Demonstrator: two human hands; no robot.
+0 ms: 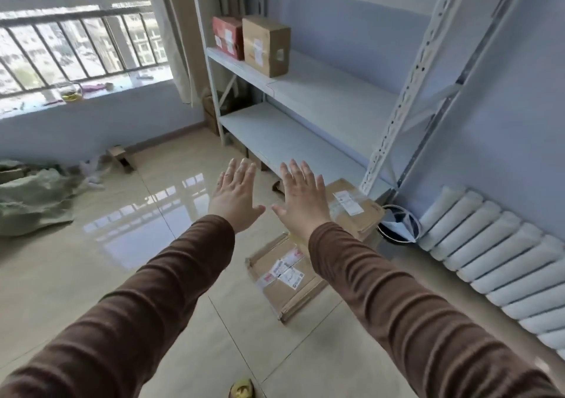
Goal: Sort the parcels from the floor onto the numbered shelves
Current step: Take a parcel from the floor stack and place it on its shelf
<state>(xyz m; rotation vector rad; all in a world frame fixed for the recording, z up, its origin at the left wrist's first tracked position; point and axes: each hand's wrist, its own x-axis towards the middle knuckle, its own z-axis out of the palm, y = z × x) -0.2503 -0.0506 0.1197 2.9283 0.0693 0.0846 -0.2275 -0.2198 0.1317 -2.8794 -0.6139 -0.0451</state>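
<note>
Head view: brown sleeves (128, 321) nearest cam, both arms stretched fwd. Left hand (235, 197) & right hand (301, 202) flat, fingers straight & spread, palms down, holding nothing, thumbs nearly meeting. Below right forearm, flat parcel (284, 278) w/ labels lies on tiled floor (91, 275); 2nd labelled parcel (354, 211) farther right, near shelf-unit post (406, 92), just beside a dark bin (397, 225). Middle shelf (321, 92) carries red box (227, 37) & brown box (266, 46), side by side, far left end. Lower shelf (290, 134) bare. White radiator (504, 269) along right wall. Green sack (33, 196) on floor, far left. Shelf nos. not legible.
</note>
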